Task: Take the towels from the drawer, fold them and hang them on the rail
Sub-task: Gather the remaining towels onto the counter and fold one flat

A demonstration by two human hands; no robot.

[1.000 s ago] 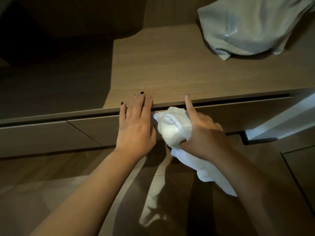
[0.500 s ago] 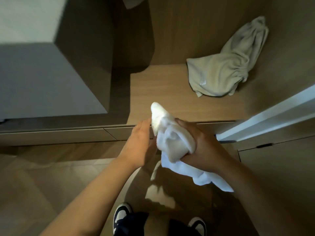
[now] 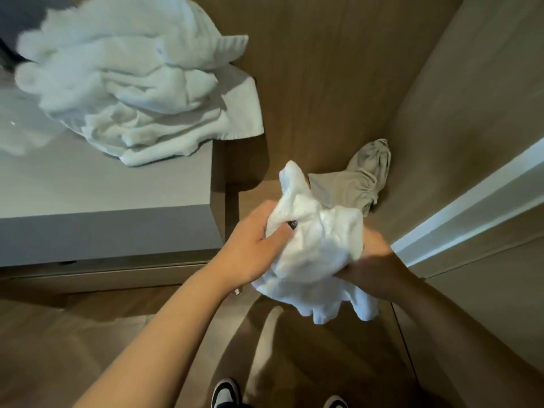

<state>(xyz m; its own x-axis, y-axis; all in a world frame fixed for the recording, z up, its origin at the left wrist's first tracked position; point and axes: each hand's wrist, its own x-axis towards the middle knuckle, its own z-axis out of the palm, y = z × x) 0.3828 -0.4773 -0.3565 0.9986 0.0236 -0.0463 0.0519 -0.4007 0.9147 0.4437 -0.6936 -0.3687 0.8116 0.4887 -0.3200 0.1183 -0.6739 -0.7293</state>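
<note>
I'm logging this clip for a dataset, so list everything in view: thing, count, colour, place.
small towel: one, white, bunched, held in both hands, centre
towel pile: one heap, white, on the grey counter, upper left
counter: one, grey, left
crumpled cloth: one, grey-beige, on the wooden shelf behind the held towel
wooden shelf: one, brown, centre
shoes: two, black and white, bottom edge
left hand: grips the small towel
right hand: grips the small towel from the right

- both forearms bare, no sleeves showing anywhere
- left hand [image 3: 250,248] has dark polish on the one nail you can see
- right hand [image 3: 374,260] looks plain
- black-and-white sneakers [image 3: 226,393] at the bottom edge
</note>
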